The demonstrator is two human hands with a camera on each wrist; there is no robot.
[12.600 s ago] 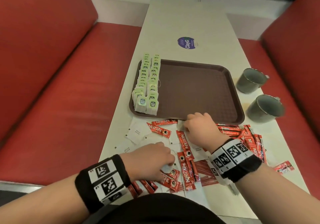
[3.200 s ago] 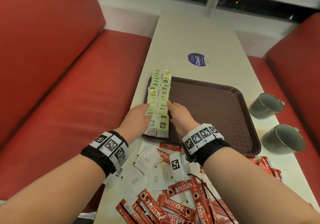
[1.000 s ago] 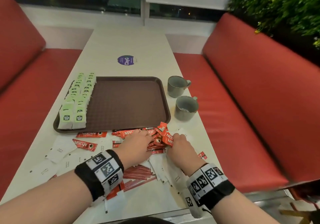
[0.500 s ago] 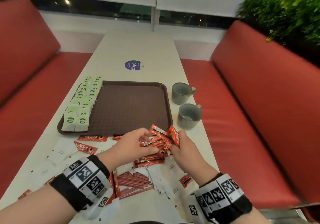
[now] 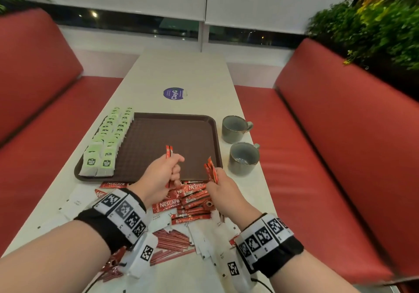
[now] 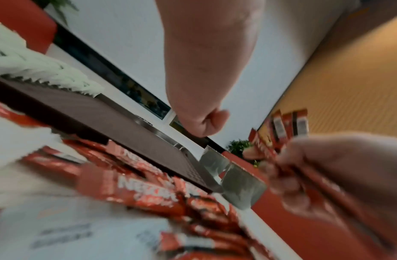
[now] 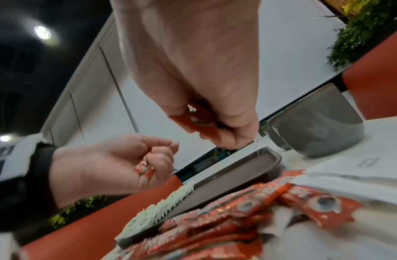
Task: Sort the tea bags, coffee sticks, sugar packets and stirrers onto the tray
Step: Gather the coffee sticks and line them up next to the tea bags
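- The green tea bags (image 5: 106,143) are standing in two rows along the left edge of the brown tray (image 5: 172,134); the left wrist view is smearing them into a pale blur.
- White sugar packets (image 5: 76,202) are lying on the table (image 5: 188,70) near the tray's front left corner, and more are spreading between the two forearms, partly covered by them.
- The left hand (image 5: 158,179) is hovering over the tray's front rim, its fingers curled into a fist around a few upright coffee sticks (image 5: 169,151); the fist is hiding most of their length, and only the right wrist view is showing the lower ends poking out of the palm.
- A loose heap of red Nescafe sticks (image 5: 188,199) is lying on the table just in front of the tray, between the hands.
- Thin red stirrers (image 5: 172,240) are lying closer to the person, partly under the left wristband.
- The right hand (image 5: 223,190) is gripping a fanned bunch of coffee sticks (image 5: 210,172) near the tray's front right corner; I cannot count them, though the left wrist view is showing their printed ends.
- Two grey mugs (image 5: 243,156) are sitting just right of the tray.
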